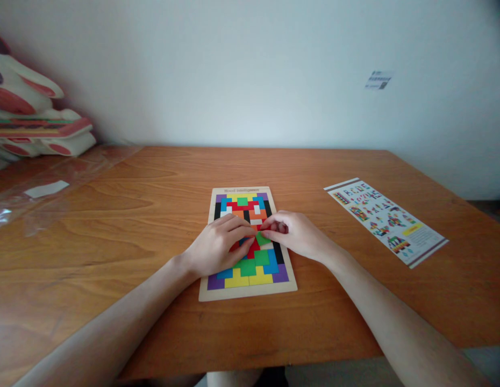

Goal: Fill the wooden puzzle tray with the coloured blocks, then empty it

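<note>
A wooden puzzle board (242, 294) with a pale frame lies flat on the table, filled with coloured block pieces. My left hand (220, 242) rests over its middle left, thumb and index tips close together above the pieces. From the right edge of the board, my right hand (294, 231) reaches in with thumb and index finger pinched, almost meeting the left fingertips. Just beneath the right thumb is a green piece (263, 240), sitting at a slight tilt. A red piece (253, 249) shows beside it. The fingers hide what lies between their tips.
A printed pattern sheet (385, 220) lies on the wooden table (153, 177) to the right. Clear plastic wrapping (80, 172) with a white label (47, 188) is at the left. A white and red animal-shaped toy (40, 113) stands at the back left, near the wall (234, 70).
</note>
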Available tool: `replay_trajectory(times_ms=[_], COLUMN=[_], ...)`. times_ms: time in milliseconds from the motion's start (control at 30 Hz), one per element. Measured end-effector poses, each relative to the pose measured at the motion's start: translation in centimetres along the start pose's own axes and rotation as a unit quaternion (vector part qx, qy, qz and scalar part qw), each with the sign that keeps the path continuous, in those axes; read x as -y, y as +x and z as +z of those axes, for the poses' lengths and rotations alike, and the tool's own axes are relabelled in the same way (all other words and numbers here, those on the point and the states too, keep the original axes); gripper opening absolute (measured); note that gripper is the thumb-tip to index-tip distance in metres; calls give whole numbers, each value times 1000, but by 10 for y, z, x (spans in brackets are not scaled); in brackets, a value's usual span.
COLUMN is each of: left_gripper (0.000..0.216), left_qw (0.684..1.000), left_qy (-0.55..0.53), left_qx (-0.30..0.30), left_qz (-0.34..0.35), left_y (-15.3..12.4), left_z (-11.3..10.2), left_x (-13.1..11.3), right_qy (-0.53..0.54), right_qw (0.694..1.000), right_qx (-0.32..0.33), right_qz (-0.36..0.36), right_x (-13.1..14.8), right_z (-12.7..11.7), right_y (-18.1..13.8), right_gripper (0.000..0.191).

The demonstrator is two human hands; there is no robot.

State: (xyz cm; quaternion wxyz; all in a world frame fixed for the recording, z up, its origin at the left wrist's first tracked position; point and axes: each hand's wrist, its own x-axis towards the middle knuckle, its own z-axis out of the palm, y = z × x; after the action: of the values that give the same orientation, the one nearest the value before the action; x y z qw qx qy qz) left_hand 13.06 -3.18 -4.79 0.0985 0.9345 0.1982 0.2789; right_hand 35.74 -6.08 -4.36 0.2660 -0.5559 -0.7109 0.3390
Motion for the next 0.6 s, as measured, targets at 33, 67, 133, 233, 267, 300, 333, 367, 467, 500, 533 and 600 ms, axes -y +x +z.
replay_trajectory(times_ms=[33, 67, 133, 233, 267, 300, 333, 367, 467, 500, 533, 600], left_gripper=[22, 22, 21, 22, 23, 24, 25, 26, 29, 31, 33, 34], left_qw=[1000, 999, 995, 986, 984, 981, 979, 977, 976, 977, 978, 980], left_qy=[-3, -4, -7, -29, -39, -49, -56, -58, -40, -31, -24, -16], left_qx=[9, 18, 33, 59, 69, 78, 88, 97, 117, 119, 118, 107], left_qz=[23, 48, 98, 151, 162, 170, 176, 179, 179, 175, 170, 168], left_y=[0, 1, 1, 2, 2, 2, 2, 2, 1, 1, 1, 0], left_z=[-1, -3, -5, -6, -5, -5, -4, -4, -1, -1, -1, 0], left_x=[-1, -2, -6, -14, -16, -19, -22, -24, -29, -30, -31, -31], right_qy=[-1, -1, -2, -10, -14, -16, -15, -12, 1, 1, -1, -9], right_qw=[1000, 1000, 1000, 1000, 1000, 1000, 1000, 1000, 999, 998, 997, 993], right_qx=[-1, -2, -5, -15, -18, -18, -17, -17, -43, -60, -79, -119], right_qz=[-3, -5, -9, -5, -2, 1, 4, 3, -2, -4, -6, -18], right_x=[-1, -2, -3, -2, -1, -1, -1, -1, -4, -5, -7, -10], right_z=[0, 1, 2, 2, 2, 1, 1, 0, -3, -3, -3, 0], right_y=[0, 0, 1, 0, 0, 0, 0, 0, 1, 2, 2, 4], right_gripper=[6, 6, 7, 6, 6, 6, 7, 9, 17, 19, 21, 25])
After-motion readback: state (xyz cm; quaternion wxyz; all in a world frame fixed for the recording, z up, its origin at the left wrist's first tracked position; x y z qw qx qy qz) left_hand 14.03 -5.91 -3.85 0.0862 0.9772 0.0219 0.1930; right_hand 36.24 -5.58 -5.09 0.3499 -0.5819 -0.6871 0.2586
